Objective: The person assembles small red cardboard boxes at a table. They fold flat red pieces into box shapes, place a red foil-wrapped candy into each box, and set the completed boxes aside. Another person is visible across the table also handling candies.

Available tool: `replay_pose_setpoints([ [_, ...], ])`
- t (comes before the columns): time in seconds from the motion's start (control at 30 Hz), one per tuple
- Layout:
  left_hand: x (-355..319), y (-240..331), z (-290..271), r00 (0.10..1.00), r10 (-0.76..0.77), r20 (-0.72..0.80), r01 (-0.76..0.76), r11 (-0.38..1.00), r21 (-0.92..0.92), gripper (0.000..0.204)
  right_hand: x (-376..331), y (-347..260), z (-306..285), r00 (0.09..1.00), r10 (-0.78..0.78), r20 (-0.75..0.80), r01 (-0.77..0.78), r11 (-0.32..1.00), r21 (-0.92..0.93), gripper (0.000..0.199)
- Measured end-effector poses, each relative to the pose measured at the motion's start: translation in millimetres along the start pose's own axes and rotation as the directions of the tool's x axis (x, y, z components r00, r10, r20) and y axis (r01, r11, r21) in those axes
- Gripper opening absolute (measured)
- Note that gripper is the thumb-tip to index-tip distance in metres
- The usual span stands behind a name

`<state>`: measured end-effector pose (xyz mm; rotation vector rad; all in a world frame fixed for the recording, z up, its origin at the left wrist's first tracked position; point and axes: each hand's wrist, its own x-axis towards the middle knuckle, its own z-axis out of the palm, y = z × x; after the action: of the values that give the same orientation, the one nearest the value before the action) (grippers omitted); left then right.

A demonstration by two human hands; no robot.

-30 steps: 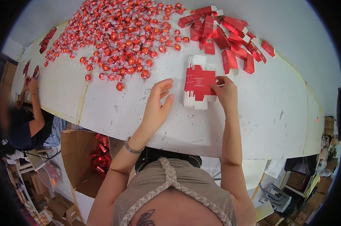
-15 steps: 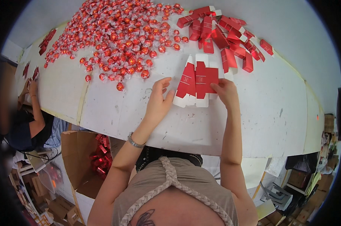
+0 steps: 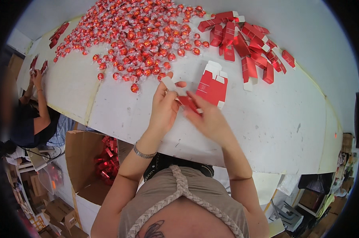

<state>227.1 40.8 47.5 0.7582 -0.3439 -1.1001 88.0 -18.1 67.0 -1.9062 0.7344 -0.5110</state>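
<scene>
Flat red-and-white carton point(image 3: 186, 100) sits between my two hands, just off the near edge of the white worktop point(image 3: 274, 127) at about six o'clock from the sweets. My left hand point(image 3: 163, 107) has its grip closed on the carton's white end flap, thumb and fingers pinching it; my right hand point(image 3: 207, 119) has its grip closed over the red lower end, fingers curled round it. The carton looks unfolded, not yet squared up into a box, and I cannot tell whether any flap is tucked.

By my reckoning the job is at an early stage. One more flat carton blank point(image 3: 212, 85) lies on the worktop just beyond my hands at one o'clock, touching nothing I hold. A loose heap of red cartons point(image 3: 247, 43) lies farther out at one to two o'clock; from here I cannot tell which of them are made up. A broad spread of red foil-wrapped sweets point(image 3: 140, 39) covers the far worktop from ten to twelve o'clock, none of it boxed as far as I can see.

A brown cardboard box point(image 3: 88, 166) with shiny red wrapping inside stands below the worktop at eight o'clock. Another person point(image 3: 32, 115) works at the far left end, at nine o'clock, well apart from me. Nothing lies between my hands and the sweets.
</scene>
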Motion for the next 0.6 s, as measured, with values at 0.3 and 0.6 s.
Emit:
replay_pose_setpoints([
  [0.3, -1.5, 28.0, -5.7, 0.997, -0.071, 0.038, 0.063, 0.981, 0.182, 0.057, 9.2, 5.2, 19.1, 0.995, 0.098, -0.009, -0.098, 0.995, 0.014, 0.1],
  [0.6, -9.0, 40.8, -0.5, 0.98, -0.133, 0.147, 0.109, 0.981, 0.162, 0.057, 8.9, 5.4, 33.4, 0.998, -0.066, -0.012, 0.066, 0.965, 0.255, 0.085],
])
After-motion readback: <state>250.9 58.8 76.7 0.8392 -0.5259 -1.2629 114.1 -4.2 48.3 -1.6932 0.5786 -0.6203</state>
